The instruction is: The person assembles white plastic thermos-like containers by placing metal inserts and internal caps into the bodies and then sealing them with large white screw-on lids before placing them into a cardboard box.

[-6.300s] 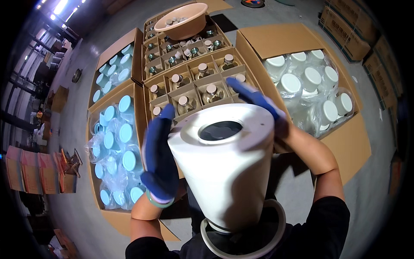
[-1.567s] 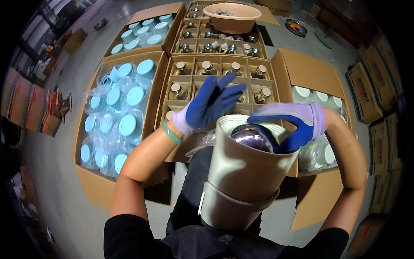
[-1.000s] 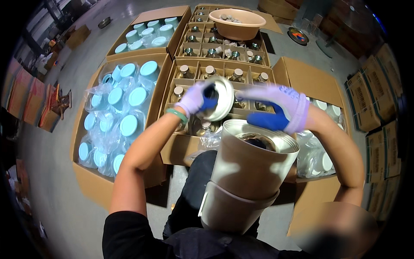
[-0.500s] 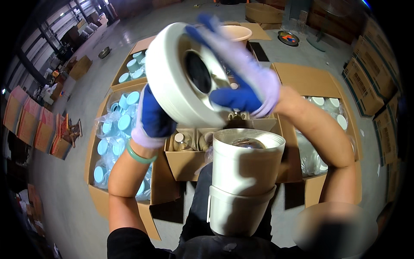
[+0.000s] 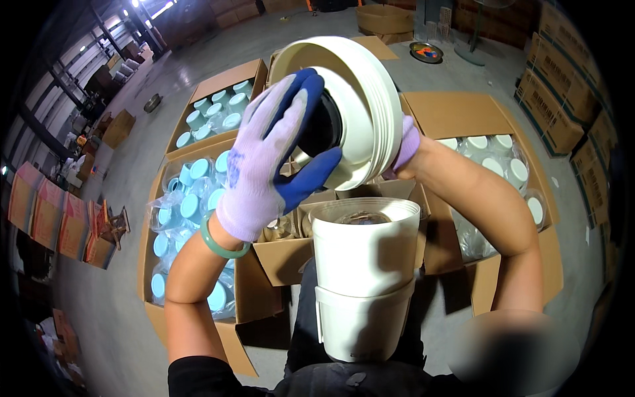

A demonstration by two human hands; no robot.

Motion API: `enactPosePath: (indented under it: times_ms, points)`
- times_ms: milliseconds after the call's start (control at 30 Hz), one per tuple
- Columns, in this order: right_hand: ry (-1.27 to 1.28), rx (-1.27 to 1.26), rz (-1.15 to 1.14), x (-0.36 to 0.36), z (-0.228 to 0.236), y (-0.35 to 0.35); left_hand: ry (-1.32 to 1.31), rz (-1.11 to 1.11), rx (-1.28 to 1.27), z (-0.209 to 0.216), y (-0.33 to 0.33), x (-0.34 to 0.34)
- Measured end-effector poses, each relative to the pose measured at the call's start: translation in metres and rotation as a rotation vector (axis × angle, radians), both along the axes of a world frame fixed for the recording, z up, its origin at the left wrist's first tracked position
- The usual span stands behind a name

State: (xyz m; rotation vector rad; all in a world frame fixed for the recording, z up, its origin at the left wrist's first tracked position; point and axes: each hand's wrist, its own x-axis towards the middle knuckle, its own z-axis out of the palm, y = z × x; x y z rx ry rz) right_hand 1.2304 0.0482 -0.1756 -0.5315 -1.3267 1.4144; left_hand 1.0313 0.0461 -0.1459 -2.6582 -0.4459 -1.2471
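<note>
Dim warehouse, grey floor [image 5: 112, 317], stacked cartons [image 5: 552, 92] off to the right and an arc of boxes [image 5: 284, 261] round the person. Blue-topped cups [image 5: 192, 206] fill the ones on the left, white-topped cups [image 5: 493, 165] the one on the right.

Main thing up top is the white lid [image 5: 357, 126], with ridges round its edge and a black plug [image 5: 325, 126] in the middle. It's up in the air between the hands, tipped nearly on edge, with the plug side turned toward the left hand [image 5: 264, 152]. That one's got fingers above the plug and thumb below, so it looks like a pinch on it. The right hand [image 5: 407, 142] is at the far edge, mostly hidden behind the lid, so can't tell how tight its fingers are.

Below is the white jug [image 5: 366, 255], between the legs [image 5: 303, 311], pretty much upright, mouth up, something shiny down inside. So the axes don't match: the lid's runs sideways, the jug's up and down. The lid looks just above the mouth, apart from it. Left thumb's the nearest visible bit of either hand to the mouth, though depth is hard to judge.
</note>
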Motion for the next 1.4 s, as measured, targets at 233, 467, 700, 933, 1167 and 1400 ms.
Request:
enactPosePath:
  times_ms: [233,467,700,933,1167,1400]
  points:
    - [-0.183,0.483,-0.220,0.015,-0.004,-0.014,-0.516,-0.223,-0.779,-0.016,0.030,0.032]
    - [-0.002,-0.147,-0.236,0.051,0.000,-0.021,0.242,-0.081,0.310,-0.024,0.051,0.025]
    - [-0.809,-0.050,-0.025,0.087,0.003,-0.074,-0.384,-0.556,-1.162,-0.121,0.039,0.008]
    - [-0.987,-0.068,0.018,0.088,-0.011,-0.083,-0.355,-0.690,-1.485,-0.144,0.012,0.014]
    - [-0.940,0.009,0.018,0.097,-0.025,-0.079,-0.309,-0.650,-1.466,-0.148,0.014,0.015]
    - [-0.660,0.001,-0.100,0.091,-0.035,-0.070,-0.601,-0.474,-1.264,-0.136,0.011,0.031]
